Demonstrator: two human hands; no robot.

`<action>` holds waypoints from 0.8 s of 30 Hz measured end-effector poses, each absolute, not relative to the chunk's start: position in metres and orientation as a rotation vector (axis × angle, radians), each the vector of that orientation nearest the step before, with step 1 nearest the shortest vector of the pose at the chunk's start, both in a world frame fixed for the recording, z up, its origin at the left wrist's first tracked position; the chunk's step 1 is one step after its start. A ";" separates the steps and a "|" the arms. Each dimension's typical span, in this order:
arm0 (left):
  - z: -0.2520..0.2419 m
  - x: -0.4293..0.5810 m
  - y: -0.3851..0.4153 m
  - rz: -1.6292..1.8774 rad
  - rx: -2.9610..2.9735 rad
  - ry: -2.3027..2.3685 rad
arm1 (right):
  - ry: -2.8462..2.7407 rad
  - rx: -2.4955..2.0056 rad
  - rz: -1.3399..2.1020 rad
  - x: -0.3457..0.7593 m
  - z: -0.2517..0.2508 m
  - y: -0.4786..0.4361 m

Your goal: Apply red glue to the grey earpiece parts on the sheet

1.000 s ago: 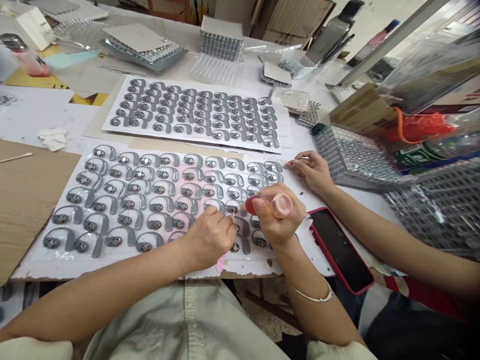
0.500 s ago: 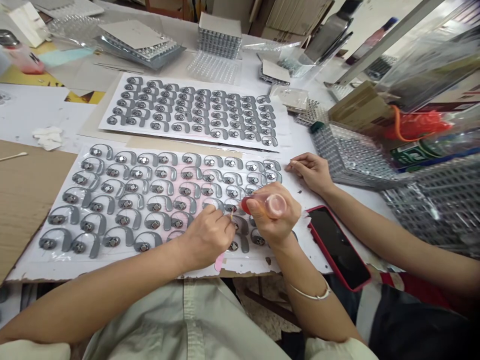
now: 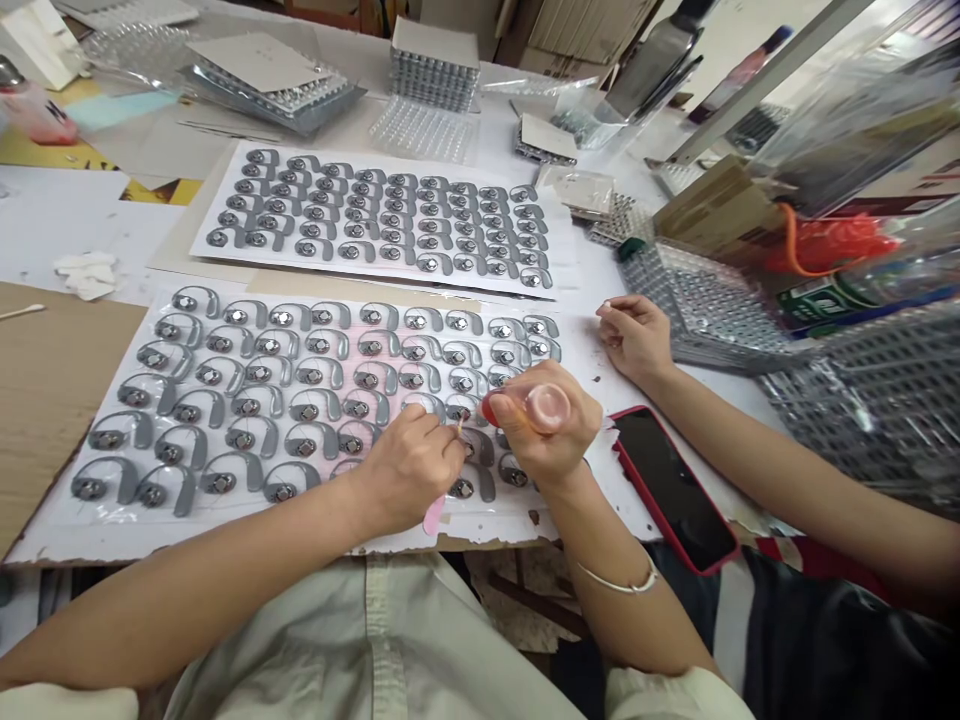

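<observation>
My left hand (image 3: pixel 412 465) is closed in a pinch over the near sheet, with the yellowish end of a thin stick (image 3: pixel 460 424) showing at its fingertips. Wrapped round a small squeeze bottle (image 3: pixel 550 408) is my right hand (image 3: pixel 536 445); the bottle's base faces me and its red tip points left, toward the stick. Grey hook-shaped earphone pieces (image 3: pixel 308 413), each with a round metallic part, lie in rows on the near sheet (image 3: pixel 225 515) beneath both hands. The pieces right under my fingers are partly hidden. A pink strip (image 3: pixel 434 515) pokes out below my left hand.
Another person's hand (image 3: pixel 637 335) rests at the right, near a red-cased phone (image 3: pixel 675 488). A second sheet of earphone pieces (image 3: pixel 394 222) lies behind. Stacked trays (image 3: pixel 712 300) stand at right, cardboard (image 3: pixel 60 380) and a cotton swab (image 3: pixel 22 312) at left.
The other person's hand has shifted slightly right and its fingers have curled in. My hands keep nearly the same places; the whole view has shifted a little.
</observation>
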State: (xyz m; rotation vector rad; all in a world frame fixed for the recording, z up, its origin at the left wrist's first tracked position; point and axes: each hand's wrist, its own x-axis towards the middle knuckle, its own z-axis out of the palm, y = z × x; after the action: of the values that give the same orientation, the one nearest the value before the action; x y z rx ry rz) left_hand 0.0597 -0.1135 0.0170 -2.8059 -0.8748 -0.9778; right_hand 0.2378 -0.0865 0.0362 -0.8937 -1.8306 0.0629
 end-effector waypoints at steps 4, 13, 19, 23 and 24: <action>0.016 0.059 -0.111 -0.991 -2.826 -0.900 | -1.831 -0.888 0.083 0.238 0.037 -0.087; 0.010 0.057 -0.109 -1.074 -2.875 -0.966 | -1.834 -0.897 0.066 0.239 0.035 -0.087; 0.013 0.054 -0.106 -1.130 -2.993 -0.987 | -1.872 -0.863 0.061 0.239 0.038 -0.087; 0.016 0.050 -0.103 -1.156 -3.072 -1.059 | -1.758 -0.899 0.066 0.245 0.050 -0.097; 0.017 0.049 -0.102 -1.162 -3.089 -1.072 | -1.684 -0.936 0.066 0.247 0.051 -0.102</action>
State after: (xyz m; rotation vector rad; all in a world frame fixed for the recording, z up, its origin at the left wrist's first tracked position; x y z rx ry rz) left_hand 0.0490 -0.1022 0.0171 -3.0893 -1.0725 -1.1619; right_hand 0.2468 -0.1024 0.0515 -0.9365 -1.6840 0.0659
